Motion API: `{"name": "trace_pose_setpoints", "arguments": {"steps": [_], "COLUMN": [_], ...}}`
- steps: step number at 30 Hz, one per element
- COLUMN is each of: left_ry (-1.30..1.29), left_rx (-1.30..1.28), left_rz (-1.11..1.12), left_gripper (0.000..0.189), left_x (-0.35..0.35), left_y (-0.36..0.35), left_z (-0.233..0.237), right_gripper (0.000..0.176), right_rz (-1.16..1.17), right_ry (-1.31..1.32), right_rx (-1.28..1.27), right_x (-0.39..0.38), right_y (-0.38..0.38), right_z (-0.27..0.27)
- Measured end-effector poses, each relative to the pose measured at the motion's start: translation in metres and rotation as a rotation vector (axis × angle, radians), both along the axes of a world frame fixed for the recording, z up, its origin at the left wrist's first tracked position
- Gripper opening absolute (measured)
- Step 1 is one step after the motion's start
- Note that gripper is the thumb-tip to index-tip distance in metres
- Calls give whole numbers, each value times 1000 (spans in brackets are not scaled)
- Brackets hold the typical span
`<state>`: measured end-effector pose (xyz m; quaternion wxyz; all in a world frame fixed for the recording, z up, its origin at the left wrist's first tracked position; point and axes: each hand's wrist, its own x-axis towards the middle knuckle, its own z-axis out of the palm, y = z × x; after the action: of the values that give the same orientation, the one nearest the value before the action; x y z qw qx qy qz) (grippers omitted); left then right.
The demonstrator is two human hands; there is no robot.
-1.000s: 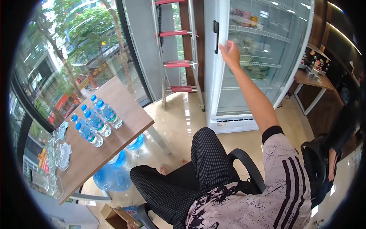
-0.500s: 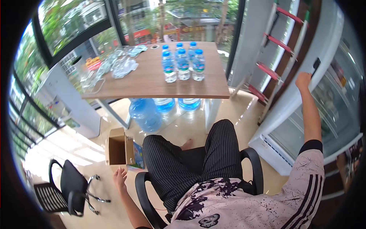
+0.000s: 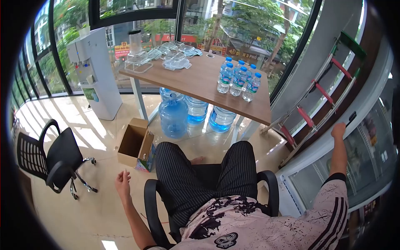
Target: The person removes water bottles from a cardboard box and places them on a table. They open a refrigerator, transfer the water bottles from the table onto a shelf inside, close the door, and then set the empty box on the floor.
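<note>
Extending toward the refrigerator [image 3: 318, 175] at the right, the right hand [image 3: 338, 130] is at the near end of the black handle [image 3: 352, 117]. The handle lies just beyond the fingers, to the far right of the hand; its long axis slants from near left to far right, roughly in line with the door edge. The right hand is clearly the nearer of the two. Its fingers are bent, but whether they close on the handle or merely lie against it cannot be told at this angle.

The left hand [image 3: 122, 183] is well apart, low at the left, with its fingers loosely curled and nothing visible in them. Nearest to it is the open cardboard box [image 3: 128, 160], which stands on the floor just beyond the fingertips. Farther off, six small bottles [image 3: 238, 83] stand upright in a group on the right part of the table [image 3: 196, 79], with large water jugs [image 3: 173, 118] beneath it. The ladder [image 3: 306, 116] stands between the table and the refrigerator.
</note>
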<state>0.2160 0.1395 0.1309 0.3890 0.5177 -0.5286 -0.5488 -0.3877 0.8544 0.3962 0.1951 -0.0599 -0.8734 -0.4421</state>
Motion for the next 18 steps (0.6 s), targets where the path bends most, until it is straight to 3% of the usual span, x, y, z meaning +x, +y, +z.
{"name": "trace_pose_setpoints", "arguments": {"steps": [5,11,13,18], "left_ry": [-46,-50,-78,-240], "left_rx": [-297,-249,-274,-438], "left_rz": [-282,-568,-618,-740], "left_gripper": [22,20,19,19], "left_x": [-41,-81,-92,-126], "left_y": [35,53,56,48], "left_z": [31,32,38,23], "right_gripper": [17,17,8,10], "right_rz": [9,64,174,136], "right_ry": [9,98,152,142], "right_rx": [-117,-190,-200,-182], "right_x": [17,16,5,12], "right_y": [-16,-14,1,-3], "right_z": [5,2,-8,-9]}}
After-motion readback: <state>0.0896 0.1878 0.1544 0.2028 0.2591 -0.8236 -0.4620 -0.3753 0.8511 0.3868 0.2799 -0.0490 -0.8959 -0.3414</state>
